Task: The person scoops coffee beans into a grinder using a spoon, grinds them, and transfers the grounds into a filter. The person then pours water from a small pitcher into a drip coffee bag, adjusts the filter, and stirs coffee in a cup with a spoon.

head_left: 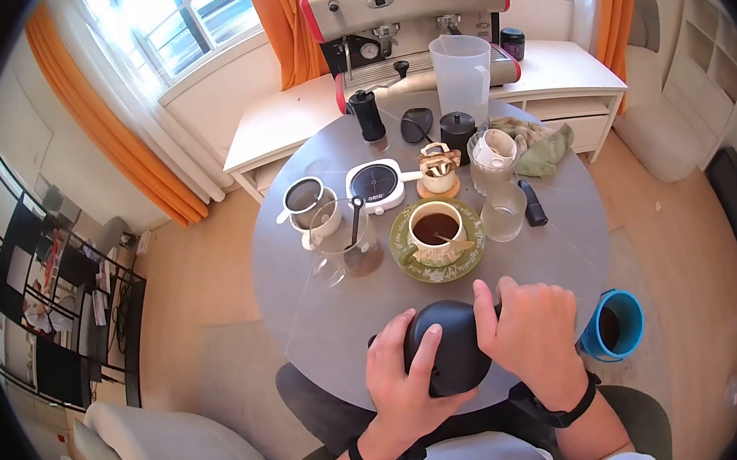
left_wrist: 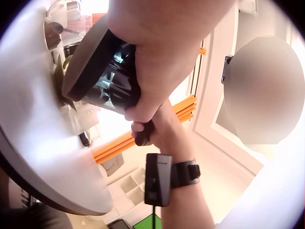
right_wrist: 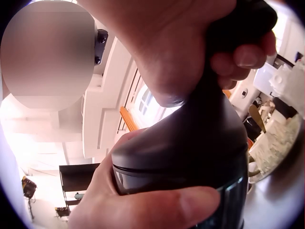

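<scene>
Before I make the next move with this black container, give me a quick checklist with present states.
1. Left hand curled round the black container: ok.
2. Right hand gripping the handle: ok.
3. Right hand free for another item: not ok, it is on the handle.
4. Container apart from the green saucer: ok, a gap shows.
5. Cup upright on that saucer: ok.
6. Container's contents: cannot tell, hidden inside.
</scene>
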Demonstrator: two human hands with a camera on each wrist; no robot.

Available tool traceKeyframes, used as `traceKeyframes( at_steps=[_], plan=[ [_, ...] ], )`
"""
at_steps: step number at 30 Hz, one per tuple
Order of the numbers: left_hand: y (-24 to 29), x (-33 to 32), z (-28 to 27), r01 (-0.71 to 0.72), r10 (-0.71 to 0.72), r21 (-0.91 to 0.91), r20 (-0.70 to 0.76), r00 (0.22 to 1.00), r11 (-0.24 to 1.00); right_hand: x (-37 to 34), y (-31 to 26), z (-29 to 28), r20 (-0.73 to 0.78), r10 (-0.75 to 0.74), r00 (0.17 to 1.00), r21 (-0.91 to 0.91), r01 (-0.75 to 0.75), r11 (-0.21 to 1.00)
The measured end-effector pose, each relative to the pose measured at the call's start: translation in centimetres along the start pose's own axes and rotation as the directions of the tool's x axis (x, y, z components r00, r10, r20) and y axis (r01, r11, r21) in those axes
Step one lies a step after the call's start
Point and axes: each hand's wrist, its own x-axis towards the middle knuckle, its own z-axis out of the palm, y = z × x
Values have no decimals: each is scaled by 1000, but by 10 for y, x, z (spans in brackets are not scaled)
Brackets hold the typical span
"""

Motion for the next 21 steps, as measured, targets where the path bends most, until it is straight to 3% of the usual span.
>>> traceKeyframes(
  at_steps=[2,4,5,7,8,9,11,12,13,15,16,18,19,21],
  plan=[
    [-3,3,0,-30,31,29,-15,999,999,3,-1,-14,61,43,997,-29,-41,999],
    [-10,4,-7,37,-36,-95,13,999,995,4,3,-39,345,-148,927,71,131,989],
    [-14,8,-11,35,-34,-97,8,999,995,6,8,-52,342,-150,928,67,135,989],
    [-25,18,-22,206,-122,-418,219,968,885,14,26,-73,323,-599,733,447,440,779],
    [-31,20,-28,394,-179,-518,416,892,759,25,36,-78,321,-734,599,561,504,657],
    [-36,22,-27,389,-183,-519,404,896,761,34,41,-80,319,-741,590,560,514,650],
    [-50,25,-20,598,-21,-695,646,763,399,49,44,-79,151,-911,384,903,321,285],
    [-56,24,-11,662,52,-695,700,712,280,50,42,-68,17,-915,403,935,318,157],
    [-56,20,-5,745,115,-657,753,647,112,48,35,-60,12,-920,393,933,326,151],
    [-42,17,-3,768,147,-634,755,639,-87,38,23,-47,-80,-828,556,895,406,187],
    [-38,18,0,748,156,-662,734,661,-55,33,23,-41,-83,-829,553,895,407,183],
    [-36,11,7,697,176,-717,684,708,-17,26,24,-32,-287,-798,530,606,745,277],
    [-34,13,3,697,180,-717,684,707,-13,27,24,-31,-290,-796,531,603,748,279],
    [-22,12,-13,637,35,-728,665,746,254,22,23,-29,-333,-750,571,542,767,343]
  ],
)
